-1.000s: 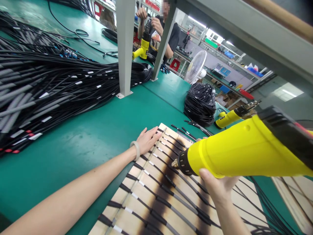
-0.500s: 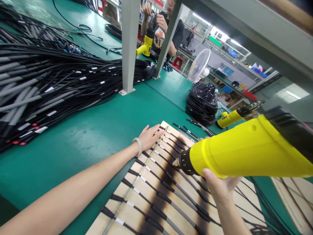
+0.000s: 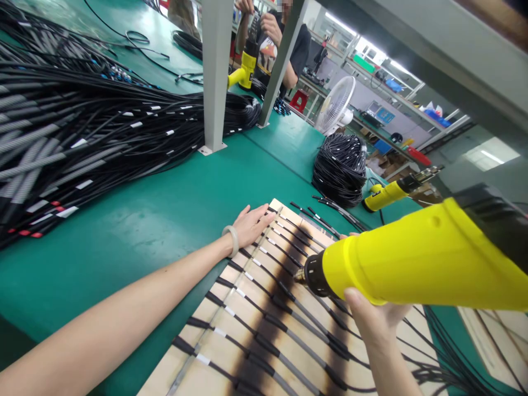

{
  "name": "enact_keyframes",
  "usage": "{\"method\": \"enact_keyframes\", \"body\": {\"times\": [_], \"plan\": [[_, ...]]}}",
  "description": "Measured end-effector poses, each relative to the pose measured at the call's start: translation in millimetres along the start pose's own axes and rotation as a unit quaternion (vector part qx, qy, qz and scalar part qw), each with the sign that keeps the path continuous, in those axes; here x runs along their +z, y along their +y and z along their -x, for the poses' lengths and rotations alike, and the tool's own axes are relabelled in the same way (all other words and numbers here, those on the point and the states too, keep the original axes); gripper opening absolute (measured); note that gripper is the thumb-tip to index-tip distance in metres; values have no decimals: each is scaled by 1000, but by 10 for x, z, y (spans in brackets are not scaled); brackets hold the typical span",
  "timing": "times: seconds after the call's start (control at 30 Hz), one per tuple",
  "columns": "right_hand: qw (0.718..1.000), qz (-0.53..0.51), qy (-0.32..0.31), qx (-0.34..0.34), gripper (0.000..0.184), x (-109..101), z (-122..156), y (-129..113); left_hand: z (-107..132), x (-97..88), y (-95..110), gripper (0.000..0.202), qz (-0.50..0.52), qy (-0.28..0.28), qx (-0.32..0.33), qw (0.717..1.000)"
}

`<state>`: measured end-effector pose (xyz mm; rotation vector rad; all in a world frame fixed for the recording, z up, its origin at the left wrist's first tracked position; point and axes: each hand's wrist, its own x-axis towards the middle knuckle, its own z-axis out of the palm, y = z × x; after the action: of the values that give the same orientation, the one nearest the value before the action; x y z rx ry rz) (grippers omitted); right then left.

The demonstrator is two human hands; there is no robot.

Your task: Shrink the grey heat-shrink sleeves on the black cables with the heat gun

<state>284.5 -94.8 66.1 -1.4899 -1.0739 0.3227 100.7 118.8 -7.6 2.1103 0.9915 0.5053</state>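
My right hand is wrapped round a yellow heat gun with a black rear end. Its metal nozzle points left, just over black cables laid side by side across a wooden board. Dark scorch bands run along the board beneath the cables. White labels sit on the cables near a thin rod that crosses them. My left hand lies flat with fingers stretched out on the board's far left edge, touching the cable ends there. A pale bangle circles that wrist.
A large heap of black cables covers the table's left side. Metal posts rise from the green table. Beyond the board sit a coiled cable bundle and another heat gun. A co-worker stands behind a further heat gun.
The heat gun in my right hand has shifted very slightly right and down. My left hand stays flat on the board's edge. The whole view has moved a little.
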Motion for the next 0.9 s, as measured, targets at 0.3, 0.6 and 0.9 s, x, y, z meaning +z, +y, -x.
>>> {"method": "enact_keyframes", "body": {"times": [0.3,0.6,0.9], "plan": [[995,82,57,-3,78,-133,329,-3,-12,-9,33,71,3,-3,-5,1000],[995,9,76,66,59,-156,343,61,-7,-11,37,73,2,-3,-2,1000],[991,-53,78,98,69,-124,331,9,-13,10,17,72,1,-2,0,1000]]}}
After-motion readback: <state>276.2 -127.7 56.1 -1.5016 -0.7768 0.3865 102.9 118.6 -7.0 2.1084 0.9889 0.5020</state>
